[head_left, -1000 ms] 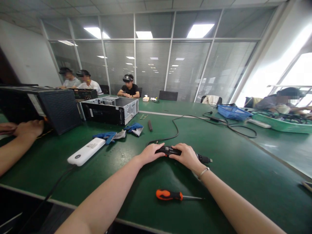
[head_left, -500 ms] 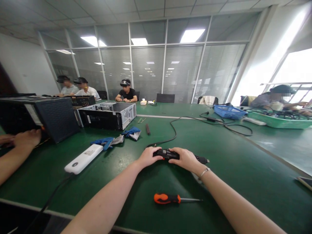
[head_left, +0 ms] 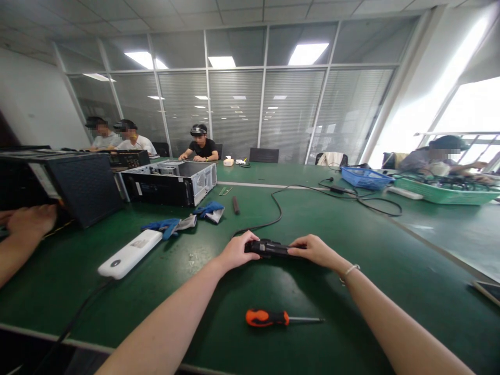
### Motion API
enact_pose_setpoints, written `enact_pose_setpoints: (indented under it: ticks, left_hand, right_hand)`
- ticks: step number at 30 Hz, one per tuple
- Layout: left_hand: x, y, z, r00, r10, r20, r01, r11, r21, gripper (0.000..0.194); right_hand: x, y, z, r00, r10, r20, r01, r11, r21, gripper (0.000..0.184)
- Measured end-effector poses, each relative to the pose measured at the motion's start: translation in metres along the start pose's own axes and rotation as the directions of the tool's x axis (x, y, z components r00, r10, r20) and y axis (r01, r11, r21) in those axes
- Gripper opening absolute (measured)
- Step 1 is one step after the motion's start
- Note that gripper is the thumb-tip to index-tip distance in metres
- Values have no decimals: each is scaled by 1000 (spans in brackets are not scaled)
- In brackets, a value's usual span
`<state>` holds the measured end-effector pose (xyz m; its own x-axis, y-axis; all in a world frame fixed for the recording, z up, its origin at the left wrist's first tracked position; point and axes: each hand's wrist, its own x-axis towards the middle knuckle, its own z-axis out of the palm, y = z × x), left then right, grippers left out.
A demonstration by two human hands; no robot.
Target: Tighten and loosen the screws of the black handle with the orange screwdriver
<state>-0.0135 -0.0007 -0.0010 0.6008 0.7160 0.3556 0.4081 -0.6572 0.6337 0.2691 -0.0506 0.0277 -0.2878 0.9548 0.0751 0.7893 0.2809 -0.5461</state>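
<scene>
A black corded power tool [head_left: 273,249] lies sideways just over the green table, held between both my hands. My left hand [head_left: 239,250] is closed round its left end, where the cable [head_left: 260,227] meets it. Thumb and fingers of my right hand [head_left: 318,250] pinch the tool's right part and cover its tip. Nearer to me, a screwdriver [head_left: 267,318] with an orange and black handle rests on the table, its shaft to the right, touched by neither hand.
To the left lie a white power strip [head_left: 130,254] and blue-grey work gloves [head_left: 172,226]. Behind them stand an open computer case [head_left: 164,187] and a dark case [head_left: 88,190] with another person's hands [head_left: 31,224] at it. Blue [head_left: 365,178] and green baskets [head_left: 445,192] sit at right.
My right hand has slid right along the tool, from its middle to its right end, with the fingers now pinched. The left hand keeps its hold. The view has shifted slightly.
</scene>
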Motion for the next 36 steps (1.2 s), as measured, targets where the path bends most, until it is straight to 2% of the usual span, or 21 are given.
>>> enact_pose_setpoints:
  ticks: [4,7,10,11,13,14,15,16,17,19,21,22,24,25,26,28,30,31,33,36]
  left_hand:
    - [-1,0,0,1000,-5,4,5,1000,27,46]
    - [-2,0,-1,1000,0,4,0,999,34,47]
    - [-2,0,-1,1000,8,11,-8,1000,29,46]
    - [-2,0,-1,1000,7,12,-8,1000,29,45]
    - [-2,0,-1,1000,7,13,-7,1000,26,45]
    - [-2,0,-1,1000,8,15,-9,1000,25,45]
    - [-2,0,-1,1000,11,17,-11,1000,23,45]
    - [-2,0,-1,1000,14,20,-15,1000,22,45]
    - [-2,1,-1,1000,18,21,-19,1000,22,45]
    - [-3,2,-2,999,30,21,-30,999,23,44]
    - [-3,4,-2,999,43,17,-44,999,27,42]
    - [-3,4,-2,999,49,14,-49,998,31,40]
    - [-4,6,-2,999,50,11,-50,998,42,39]
    - [-4,6,-2,999,46,11,-46,998,47,39]
    - [-4,6,-2,999,41,13,-42,998,53,40]
    - [-4,6,-2,999,31,18,-32,997,66,43]
    - [-5,6,-3,999,27,23,-29,997,73,44]
    - [-5,6,-3,999,29,24,-31,997,72,45]
    - [-5,6,-3,999,36,29,-38,997,65,47]
    - [-5,5,-3,998,46,34,-48,997,54,48]
  right_hand:
    - [-1,0,4,999,7,-43,-7,1000,2,42]
    - [-3,-6,5,990,21,-138,-23,1000,-18,43]
    - [-8,-29,7,958,-12,-285,1,999,-39,43]
    - [-12,-41,9,956,-40,-291,32,999,-32,41]
    - [-24,-69,16,984,-113,-141,120,992,45,41]
    - [-30,-83,21,981,-193,24,190,978,92,42]
    - [-36,-97,27,948,-269,171,251,961,118,46]
    - [-42,-108,33,907,-329,264,313,944,101,47]
    - [-46,-118,39,874,-370,316,370,927,62,45]
    - [-50,-129,46,854,-404,328,438,898,-35,36]
    - [-49,-131,48,883,-406,236,435,896,-87,26]
    - [-46,-128,46,904,-402,148,416,905,-84,24]
    - [-41,-119,40,922,-366,-129,364,931,-38,30]
    - [-38,-113,37,896,-335,-292,347,938,-13,37]
    - [-36,-108,35,841,-309,-444,343,939,-4,43]
    - [-33,-98,33,693,-303,-654,359,932,-51,50]
    - [-31,-91,36,585,-354,-730,379,915,-140,56]
    - [-31,-88,38,557,-382,-738,384,906,-178,60]
    - [-31,-85,41,534,-413,-738,376,898,-230,66]
    - [-29,-82,44,521,-457,-721,351,885,-307,67]
